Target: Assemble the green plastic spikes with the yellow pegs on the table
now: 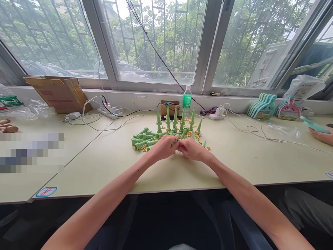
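Observation:
My left hand (pixel 164 147) and my right hand (pixel 191 149) meet at the middle of the pale table (pixel 109 166), fingers curled. Together they pinch a green cone-shaped plastic spike (pixel 175 140) between them. Just beyond the hands lies a pile of green spikes (pixel 145 139) mixed with small yellow parts (pixel 191 133). Behind the pile, several green spikes (pixel 174 119) stand upright in a row.
A small cardboard box (pixel 170 107) and a green-labelled water bottle (pixel 186 98) stand by the window sill. Power strips (pixel 110 111) and white cables trail across the back. A large cardboard box (pixel 58 93) leans at left. Another person's hand (pixel 321 134) holds a teal object at right, near stacked dustpans (pixel 261 106).

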Tool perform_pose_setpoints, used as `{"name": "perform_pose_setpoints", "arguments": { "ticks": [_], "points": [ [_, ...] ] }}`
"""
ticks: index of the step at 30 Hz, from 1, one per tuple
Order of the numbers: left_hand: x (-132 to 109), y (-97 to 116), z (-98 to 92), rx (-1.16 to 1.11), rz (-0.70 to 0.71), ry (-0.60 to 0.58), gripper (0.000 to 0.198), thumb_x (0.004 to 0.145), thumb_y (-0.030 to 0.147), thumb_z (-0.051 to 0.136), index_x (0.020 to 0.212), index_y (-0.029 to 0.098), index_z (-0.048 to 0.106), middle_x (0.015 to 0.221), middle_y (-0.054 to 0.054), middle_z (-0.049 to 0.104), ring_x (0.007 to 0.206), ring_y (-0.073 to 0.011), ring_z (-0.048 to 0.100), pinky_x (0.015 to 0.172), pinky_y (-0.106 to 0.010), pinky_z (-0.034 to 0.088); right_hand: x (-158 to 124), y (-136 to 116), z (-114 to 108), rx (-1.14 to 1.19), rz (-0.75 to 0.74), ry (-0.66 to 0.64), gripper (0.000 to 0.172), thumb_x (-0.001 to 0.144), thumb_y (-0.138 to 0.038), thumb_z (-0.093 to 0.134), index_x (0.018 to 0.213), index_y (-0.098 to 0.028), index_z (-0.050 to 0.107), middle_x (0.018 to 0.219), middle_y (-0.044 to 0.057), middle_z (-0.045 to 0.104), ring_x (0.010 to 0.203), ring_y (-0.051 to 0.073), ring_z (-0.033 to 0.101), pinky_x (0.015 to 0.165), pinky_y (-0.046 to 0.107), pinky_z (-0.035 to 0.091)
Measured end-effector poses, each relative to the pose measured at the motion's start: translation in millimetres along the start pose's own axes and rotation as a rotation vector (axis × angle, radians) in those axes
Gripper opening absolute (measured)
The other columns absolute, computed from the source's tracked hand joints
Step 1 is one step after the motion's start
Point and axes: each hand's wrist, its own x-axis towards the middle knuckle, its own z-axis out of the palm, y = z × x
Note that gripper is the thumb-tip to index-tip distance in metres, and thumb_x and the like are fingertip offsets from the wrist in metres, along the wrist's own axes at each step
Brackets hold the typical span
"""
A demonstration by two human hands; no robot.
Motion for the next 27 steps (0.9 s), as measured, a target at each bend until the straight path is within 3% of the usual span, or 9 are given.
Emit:
{"name": "perform_pose_setpoints", "arguments": {
  "ticks": [27],
  "points": [
    [-0.3, 7.8, -7.1, 0.050, 0.015, -0.054, 0.032, 0.094, 0.028, 0.034, 0.064, 0.018, 0.038, 0.062, -0.001, 0.049, 0.055, -0.0127, 0.041, 0.054, -0.027, 0.030, 0.7, 3.3, 2.2, -0.015, -0.020, 0.001, 0.028, 0.091, -0.025, 0.046, 0.065, -0.017, 0.049, 0.059, -0.001, 0.050, 0.053, 0.009, 0.037, 0.054, 0.023, 0.028]
  ]
}}
